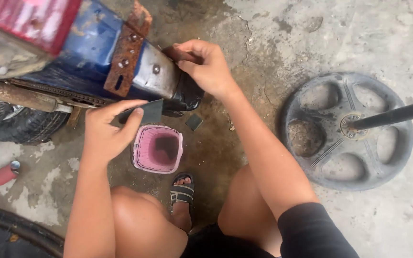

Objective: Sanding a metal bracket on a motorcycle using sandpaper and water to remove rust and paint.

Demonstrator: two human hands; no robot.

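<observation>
Rusty metal and blue paint fill the top left: a worn mudguard sits above a tyre. My left hand pinches a dark sheet, likely sandpaper, thumb and fingers clamped on its left edge, just above a pink tub on the wet concrete floor. My right hand grips the mudguard's end, fingers curled shut over a dark strip pressed against it. A small dark scrap lies on the floor beside the tub. As I judge it, the sheet could slip from that edge-only pinch and drop into the tub, and the rusted bracket has rough edges near my knuckles. My sandal sits close to the tub, so a shift of that foot might tip it. A wheel-shaped stand rests well apart at right.
</observation>
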